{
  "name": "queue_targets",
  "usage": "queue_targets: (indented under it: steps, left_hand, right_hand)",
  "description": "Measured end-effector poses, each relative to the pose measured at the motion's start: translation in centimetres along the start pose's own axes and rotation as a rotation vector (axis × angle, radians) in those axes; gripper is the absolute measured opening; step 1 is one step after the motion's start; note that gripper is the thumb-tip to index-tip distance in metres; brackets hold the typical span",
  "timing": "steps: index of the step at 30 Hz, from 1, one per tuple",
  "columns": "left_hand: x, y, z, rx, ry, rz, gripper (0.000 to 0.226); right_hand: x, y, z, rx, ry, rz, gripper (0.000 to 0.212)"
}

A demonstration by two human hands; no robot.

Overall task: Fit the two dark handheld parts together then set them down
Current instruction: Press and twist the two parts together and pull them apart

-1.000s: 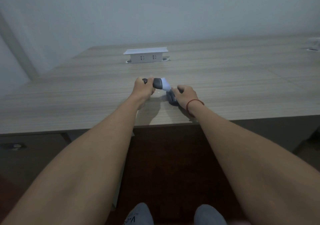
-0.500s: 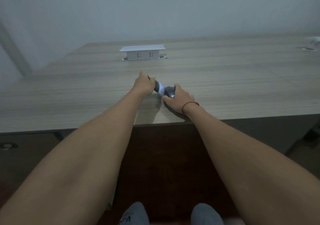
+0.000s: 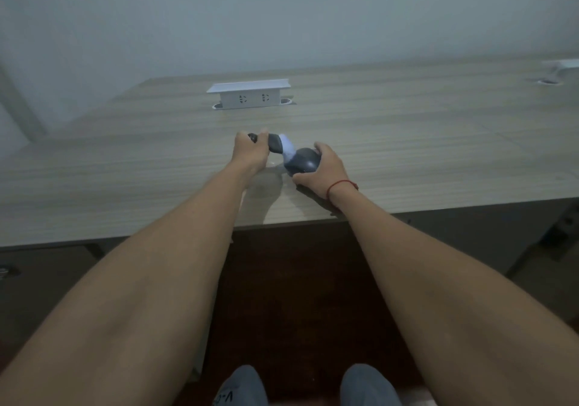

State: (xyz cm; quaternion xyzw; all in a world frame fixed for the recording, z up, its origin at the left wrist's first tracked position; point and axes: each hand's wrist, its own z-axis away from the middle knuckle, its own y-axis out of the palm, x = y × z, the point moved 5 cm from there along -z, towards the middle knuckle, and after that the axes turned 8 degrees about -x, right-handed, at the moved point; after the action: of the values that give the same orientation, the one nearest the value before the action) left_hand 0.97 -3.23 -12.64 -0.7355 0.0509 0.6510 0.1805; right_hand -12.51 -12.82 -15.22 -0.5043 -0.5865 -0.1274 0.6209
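My left hand (image 3: 249, 152) is closed around a dark handle part (image 3: 275, 146) that ends in a pale, whitish tip pointing down to the right. My right hand (image 3: 326, 171) grips a dark rounded base part (image 3: 304, 161) that rests low over the wooden table (image 3: 407, 142). The pale tip meets the top left of the rounded part; whether it is seated inside I cannot tell. Fingers hide much of both parts. A red string circles my right wrist.
A white pop-up socket box (image 3: 249, 94) stands on the table behind the hands. Another white fitting (image 3: 560, 69) sits at the far right edge. The table's front edge (image 3: 282, 222) runs just below my wrists; my knees show at the bottom.
The handle part has tilted so its pale tip points down into the rounded part. My right hand has shifted round to the part's right side, exposing its dark dome.
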Motion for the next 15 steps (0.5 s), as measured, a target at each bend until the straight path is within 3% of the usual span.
queue_targets:
  steps: [2, 5, 9, 12, 15]
  left_hand:
    - [-0.4, 0.0, 0.3, 0.108, -0.061, 0.118, 0.026]
    - [-0.6, 0.4, 1.2, 0.305, -0.080, 0.073, 0.027]
    - [-0.5, -0.4, 1.1, 0.182, -0.027, -0.031, 0.026]
    - [-1.1, 0.3, 2.0, 0.393, -0.044, 0.026, 0.027]
    - [-1.9, -0.1, 1.6, 0.305, 0.059, -0.150, 0.023]
  right_hand:
    - [-0.1, -0.3, 0.0, -0.035, -0.005, -0.078, 0.081]
    - [-0.3, -0.3, 0.0, -0.069, 0.027, -0.165, 0.075]
    - [-0.3, -0.6, 0.3, -0.098, 0.005, -0.232, 0.068]
    - [-0.3, -0.9, 0.3, -0.098, 0.012, -0.298, 0.067]
    - [-0.3, -0.9, 0.2, -0.068, 0.053, -0.370, 0.069]
